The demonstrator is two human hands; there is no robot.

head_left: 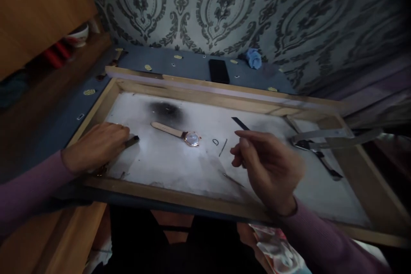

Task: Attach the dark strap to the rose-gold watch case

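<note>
Move slow and soft near the watch (192, 138) in the middle of the frame, as the left hand (96, 147) curls by a dark strip (132, 141), the right hand (272, 169) is half bent, and I can't tell if either grips.

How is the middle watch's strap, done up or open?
Open: the pale strap stretches out flat beside the watch face, not looped round.
</note>
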